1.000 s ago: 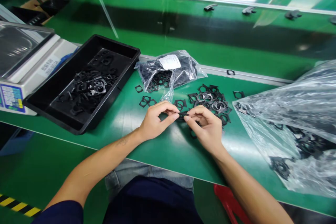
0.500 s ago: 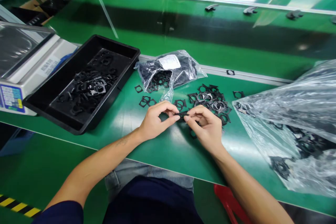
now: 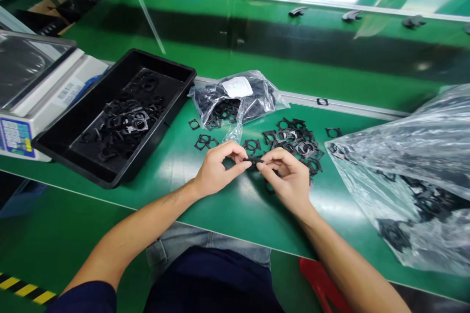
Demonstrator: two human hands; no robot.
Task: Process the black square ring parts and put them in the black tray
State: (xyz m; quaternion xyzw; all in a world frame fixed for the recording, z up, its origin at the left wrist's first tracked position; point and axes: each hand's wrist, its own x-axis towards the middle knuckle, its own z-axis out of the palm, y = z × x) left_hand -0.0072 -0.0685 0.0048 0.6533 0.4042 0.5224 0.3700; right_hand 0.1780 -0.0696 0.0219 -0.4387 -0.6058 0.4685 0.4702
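Between the fingertips of both hands is a small black plastic part [image 3: 254, 161], seen nearly edge-on, so its full shape is hidden. My left hand [image 3: 219, 168] pinches its left end between thumb and fingers. At its right end my right hand [image 3: 288, 174] grips with thumb and forefinger. Just beyond the right hand lies a loose pile of black plastic frames [image 3: 297, 142] with round holes. A single black frame [image 3: 252, 145] rests behind the held part, and a few more frames [image 3: 204, 141] lie beyond my left hand.
A black tray [image 3: 176, 102] of similar parts stands at left, beside a weighing scale [image 3: 51, 93]. A labelled clear bag [image 3: 257, 89] of parts lies behind my hands. To the right spreads a large plastic bag [image 3: 389, 156] with black parts. A metal rail [image 3: 352, 110] runs behind.
Both hands stay in nearly the same place, still holding the black part. The right hand has shifted very slightly left; the surroundings look the same.
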